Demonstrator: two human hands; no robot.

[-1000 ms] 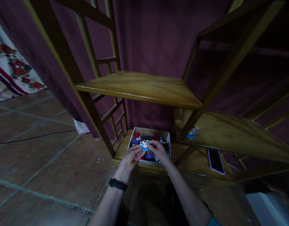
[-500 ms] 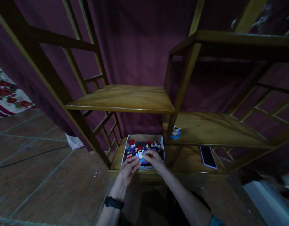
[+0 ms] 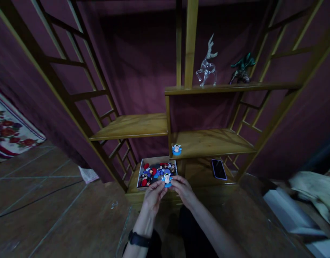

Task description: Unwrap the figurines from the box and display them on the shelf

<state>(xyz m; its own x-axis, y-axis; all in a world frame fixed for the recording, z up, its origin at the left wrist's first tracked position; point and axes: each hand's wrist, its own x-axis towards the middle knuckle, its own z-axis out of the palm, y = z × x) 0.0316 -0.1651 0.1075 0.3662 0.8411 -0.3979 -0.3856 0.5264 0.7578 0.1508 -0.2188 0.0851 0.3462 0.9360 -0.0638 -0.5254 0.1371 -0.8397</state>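
Between my two hands is a small blue-and-white figurine (image 3: 167, 180) with a round blue base. My left hand (image 3: 153, 195) pinches it from the left, and my right hand (image 3: 184, 189) grips its right side. Just behind my hands, a shallow cardboard box (image 3: 140, 173) on the lowest shelf holds many small figurines in red, blue and black. A similar blue-and-white figurine (image 3: 177, 149) stands at the left end of the middle right shelf (image 3: 210, 143), beside the wooden post.
A phone (image 3: 219, 169) lies on the lowest shelf at right. Above stand a clear deer ornament (image 3: 207, 68) and a dark green statuette (image 3: 242, 68). The left shelf (image 3: 132, 125) overhangs the box. A pale box (image 3: 291, 211) is on the floor at right.
My view has swung right and up, bringing the upper shelf's ornaments into sight. Both hands keep hold of the figurine, now nearer the box's front right corner.
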